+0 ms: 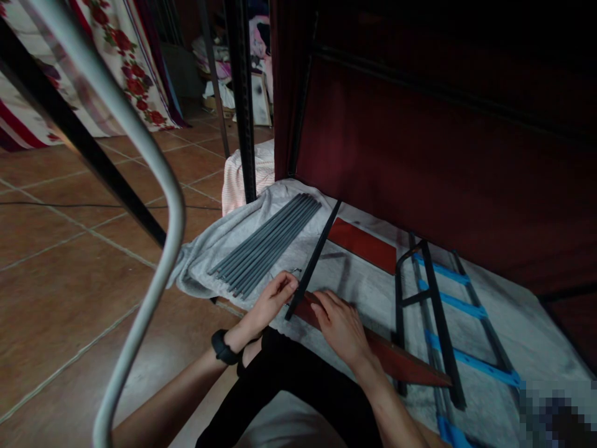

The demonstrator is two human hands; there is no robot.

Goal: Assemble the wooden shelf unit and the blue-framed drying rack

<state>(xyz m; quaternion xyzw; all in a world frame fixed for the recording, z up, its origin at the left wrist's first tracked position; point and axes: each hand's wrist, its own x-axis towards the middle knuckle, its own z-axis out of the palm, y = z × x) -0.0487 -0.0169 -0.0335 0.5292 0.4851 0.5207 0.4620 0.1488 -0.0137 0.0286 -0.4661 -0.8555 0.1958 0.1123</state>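
Observation:
My left hand (275, 297) is pinched closed beside the lower end of a black metal bar (319, 252); what its fingertips hold is too small to make out. A few thin small metal pieces (295, 271) show just behind those fingertips. With fingers curled over it, my right hand (339, 323) grips a long reddish-brown board (405, 361) near its left end. That end meets the black bar, and the far end of the board touches a black metal frame (436, 311). A shorter orange-red board (361, 244) lies flat behind my right hand.
Grey rods (268, 246) lie bundled on a grey cloth (196, 261). Black rails with blue crosspieces (461, 305) lie to the right. A bent pale tube (175, 211) rises close on the left. A dark red panel (420, 162) stands behind; a cable (84, 205) crosses the tiled floor.

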